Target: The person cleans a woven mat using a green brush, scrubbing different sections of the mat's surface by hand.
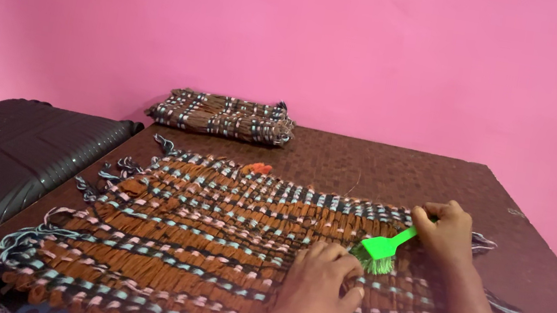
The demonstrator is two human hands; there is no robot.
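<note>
My right hand (pixel 444 231) gripped the light, stiff green brush (pixel 383 250) by its handle; my left hand (pixel 319 278) lay flat, pinning the soft, floppy woven mat (pixel 191 239) near the table's (pixel 381 169) front edge.

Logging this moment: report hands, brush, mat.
Right hand grips green brush, bristles down on woven mat. Left hand flat on mat beside the bristles. Nothing in the way.

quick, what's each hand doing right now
Left hand: open, palm down, pressing on the woven mat.
Right hand: grip closed on the green brush, bristles on the mat.
</note>
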